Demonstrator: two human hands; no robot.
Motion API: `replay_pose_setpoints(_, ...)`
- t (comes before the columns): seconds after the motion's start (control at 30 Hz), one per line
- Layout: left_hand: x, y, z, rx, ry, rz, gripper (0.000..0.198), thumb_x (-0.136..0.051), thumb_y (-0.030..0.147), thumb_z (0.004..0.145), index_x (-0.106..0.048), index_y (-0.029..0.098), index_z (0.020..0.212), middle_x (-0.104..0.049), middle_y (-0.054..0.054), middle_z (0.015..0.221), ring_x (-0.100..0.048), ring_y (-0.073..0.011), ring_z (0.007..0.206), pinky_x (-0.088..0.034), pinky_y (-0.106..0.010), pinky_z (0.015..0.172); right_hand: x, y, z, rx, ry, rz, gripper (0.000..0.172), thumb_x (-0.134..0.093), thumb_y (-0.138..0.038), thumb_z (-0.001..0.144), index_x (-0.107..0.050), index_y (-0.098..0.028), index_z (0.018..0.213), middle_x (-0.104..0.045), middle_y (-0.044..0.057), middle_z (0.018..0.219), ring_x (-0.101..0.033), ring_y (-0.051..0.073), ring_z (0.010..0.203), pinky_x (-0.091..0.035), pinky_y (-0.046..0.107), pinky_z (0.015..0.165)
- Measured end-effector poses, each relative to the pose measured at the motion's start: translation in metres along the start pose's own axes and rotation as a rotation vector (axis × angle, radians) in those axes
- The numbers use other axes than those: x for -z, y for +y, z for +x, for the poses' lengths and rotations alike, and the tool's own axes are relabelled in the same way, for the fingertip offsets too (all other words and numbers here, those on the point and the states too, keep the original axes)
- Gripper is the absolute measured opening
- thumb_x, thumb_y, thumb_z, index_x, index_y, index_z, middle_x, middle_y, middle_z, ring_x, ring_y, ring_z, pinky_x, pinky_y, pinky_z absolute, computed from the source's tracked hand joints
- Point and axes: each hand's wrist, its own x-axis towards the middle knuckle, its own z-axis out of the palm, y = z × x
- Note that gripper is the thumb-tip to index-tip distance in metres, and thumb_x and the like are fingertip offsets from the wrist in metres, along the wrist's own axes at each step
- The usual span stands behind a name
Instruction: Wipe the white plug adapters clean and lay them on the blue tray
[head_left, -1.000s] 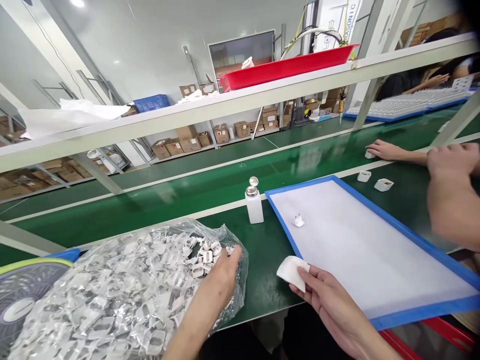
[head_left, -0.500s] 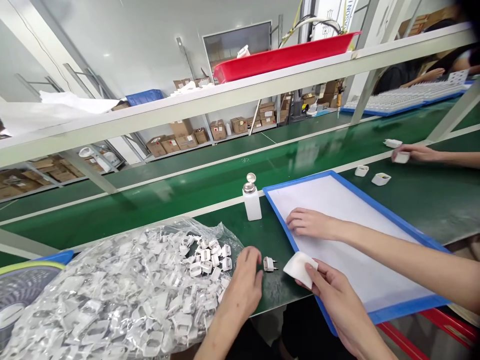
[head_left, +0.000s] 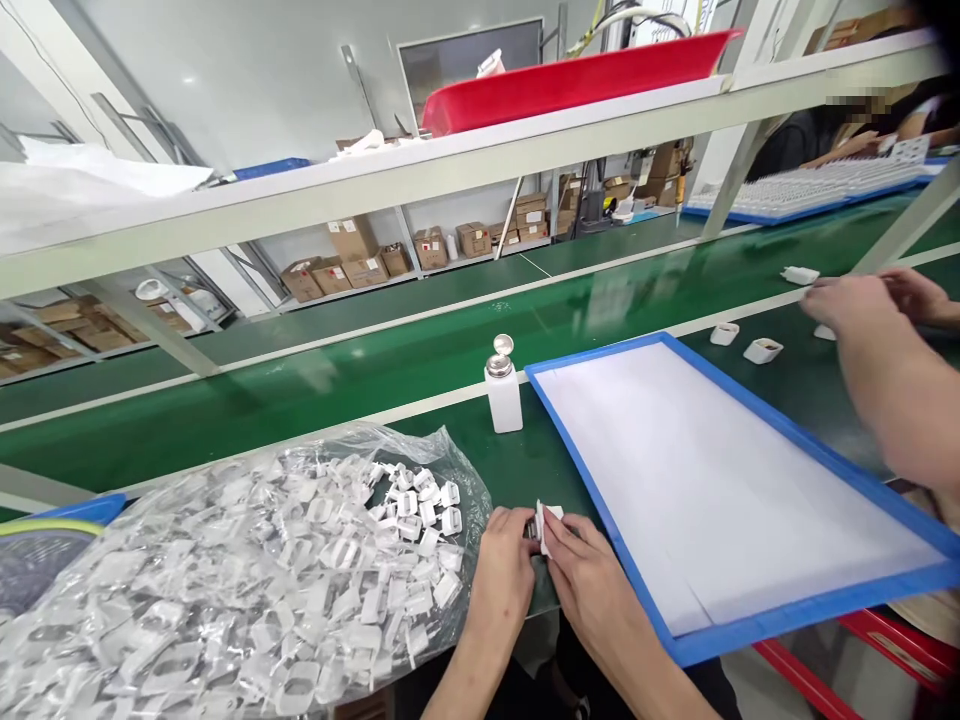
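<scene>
My left hand (head_left: 506, 560) and my right hand (head_left: 585, 560) meet at the table's front edge, between the bag and the blue-framed tray. The left fingers are closed on a small white plug piece (head_left: 534, 527). In my right hand a folded white cloth (head_left: 551, 518) is pinched and pressed against that piece. Fingers partly cover both items. To the left lies a large clear plastic bag (head_left: 225, 580) full of white plug housings, its opening facing my hands. Behind my hands stands a white bottle (head_left: 504, 400) with a metal cap, its lid raised.
The blue-framed tray (head_left: 750, 480) with a white sheet lies at right. Beyond it, another person's hands (head_left: 862, 300) work near small white housings (head_left: 763, 350). A red tray (head_left: 577, 90) rests on the overhead shelf. A basket (head_left: 45, 560) is at far left.
My left hand has taken hold of the plug piece from the table, and my right hand has brought the cloth to it. The other person's arm has withdrawn from over the tray toward the right.
</scene>
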Motion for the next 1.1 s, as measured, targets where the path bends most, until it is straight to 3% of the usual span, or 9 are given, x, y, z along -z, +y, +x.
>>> replay_pose_setpoints(0.23,0.000,-0.008,0.005,-0.022,-0.032,0.012,0.042,-0.043,-0.008,0.075,-0.067,0.017,0.097,-0.067,-0.007,0.091,-0.065,-0.0212,0.091,-0.054,-0.032,0.080,0.002,-0.005,-0.019,0.042,-0.059,-0.039,0.047,-0.039,-0.011,0.098,-0.067,-0.021,0.134,-0.072,0.014,0.113,-0.064,0.026,0.101,-0.061,0.044,0.089)
replay_pose_setpoints(0.53,0.003,-0.004,0.004,-0.054,-0.026,-0.003,0.037,-0.041,-0.005,0.081,-0.067,0.018,0.093,-0.065,-0.007,0.087,-0.064,-0.0204,0.087,-0.055,-0.028,0.073,0.000,0.000,0.015,-0.035,0.016,-0.026,0.041,-0.037,-0.015,0.101,-0.069,-0.012,0.126,-0.071,0.017,0.110,-0.058,0.028,0.092,-0.058,0.046,0.079)
replay_pose_setpoints(0.83,-0.003,-0.009,-0.001,-0.084,0.056,-0.049,0.043,-0.039,-0.006,0.076,-0.069,0.015,0.099,-0.068,-0.009,0.090,-0.065,-0.0213,0.087,-0.057,-0.033,0.076,-0.020,0.000,-0.023,-0.071,0.076,0.185,0.045,-0.038,-0.021,0.098,-0.070,-0.011,0.129,-0.071,0.020,0.108,-0.061,0.030,0.102,-0.057,0.050,0.092)
replay_pose_setpoints(0.97,0.003,-0.004,-0.005,-0.155,0.037,-0.091,0.040,-0.040,0.000,0.087,-0.071,0.017,0.105,-0.071,-0.009,0.092,-0.065,-0.0205,0.089,-0.057,-0.029,0.073,-0.008,-0.010,-0.008,-0.203,0.122,0.317,0.042,-0.045,-0.032,0.098,-0.074,-0.014,0.123,-0.070,0.019,0.119,-0.059,0.032,0.104,-0.051,0.054,0.096)
replay_pose_setpoints(1.1,0.011,0.010,-0.017,-0.260,0.088,-0.229,0.041,-0.039,0.004,0.094,-0.073,0.021,0.110,-0.073,-0.007,0.094,-0.066,-0.0193,0.094,-0.058,-0.025,0.073,0.023,-0.029,0.008,-0.421,0.143,0.535,0.039,-0.053,-0.047,0.098,-0.078,-0.017,0.100,-0.073,0.011,0.091,-0.065,0.028,0.089,-0.056,0.043,0.083)
